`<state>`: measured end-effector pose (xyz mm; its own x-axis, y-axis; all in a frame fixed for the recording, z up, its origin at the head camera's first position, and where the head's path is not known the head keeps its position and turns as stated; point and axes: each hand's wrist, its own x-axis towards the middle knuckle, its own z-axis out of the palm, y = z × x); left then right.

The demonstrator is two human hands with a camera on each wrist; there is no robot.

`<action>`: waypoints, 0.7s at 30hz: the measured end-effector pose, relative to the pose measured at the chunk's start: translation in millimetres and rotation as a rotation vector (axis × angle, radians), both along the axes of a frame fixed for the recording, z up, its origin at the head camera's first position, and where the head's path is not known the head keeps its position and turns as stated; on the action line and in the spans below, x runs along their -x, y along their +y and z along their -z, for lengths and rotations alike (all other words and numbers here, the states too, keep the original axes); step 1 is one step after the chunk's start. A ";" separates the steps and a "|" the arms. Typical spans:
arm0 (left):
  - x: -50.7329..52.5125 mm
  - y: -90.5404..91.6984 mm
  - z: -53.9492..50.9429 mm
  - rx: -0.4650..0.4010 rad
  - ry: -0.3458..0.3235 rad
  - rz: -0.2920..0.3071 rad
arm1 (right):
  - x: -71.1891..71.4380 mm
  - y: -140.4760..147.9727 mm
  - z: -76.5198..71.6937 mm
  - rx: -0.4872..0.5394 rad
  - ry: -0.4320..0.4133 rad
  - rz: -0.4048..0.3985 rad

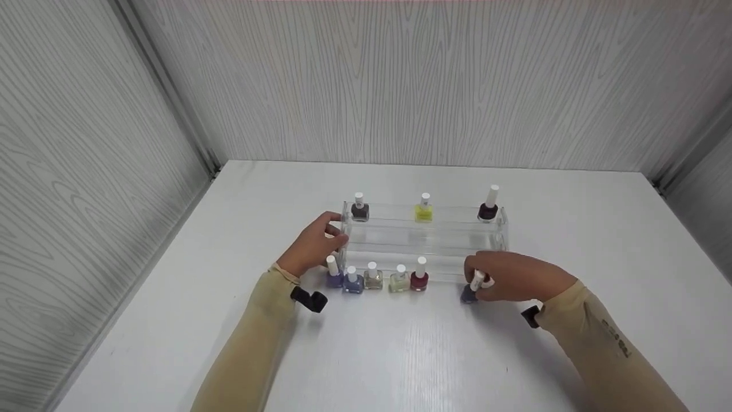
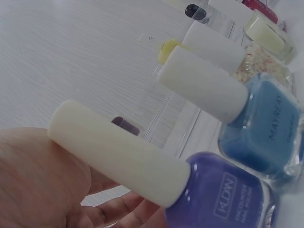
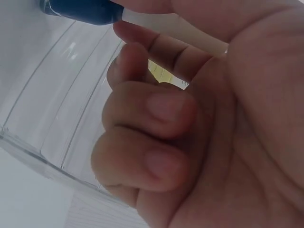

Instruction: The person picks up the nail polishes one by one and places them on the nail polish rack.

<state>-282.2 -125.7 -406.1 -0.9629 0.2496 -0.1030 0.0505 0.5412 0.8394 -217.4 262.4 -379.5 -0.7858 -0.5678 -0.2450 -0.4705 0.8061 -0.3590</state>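
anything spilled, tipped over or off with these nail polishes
Nothing stands out: no spill or breakage shows, and the three bottles on the clear rack stand upright. The dark blue bottle tilts, but that fits the right hand gripping its white cap.

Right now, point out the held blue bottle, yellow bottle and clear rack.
Held blue bottle [image 3: 88,10]: right wrist view, glass body.
Yellow bottle [image 1: 424,213]: head view, glass body.
Clear rack [image 1: 420,236]: head view, middle part.

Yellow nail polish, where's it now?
In the head view, the yellow nail polish stands at the back of the clear rack, between a charcoal bottle at left and a maroon bottle at right.
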 end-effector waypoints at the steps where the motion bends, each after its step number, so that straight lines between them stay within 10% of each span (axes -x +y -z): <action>1: 0.1 0.2 -0.4 -0.001 0.001 0.000 | 0.0 -0.4 0.0 0.000 0.006 -0.003; 21: 2.8 -0.7 2.9 -0.031 -0.004 0.006 | -0.8 -1.6 7.4 0.068 -0.028 0.013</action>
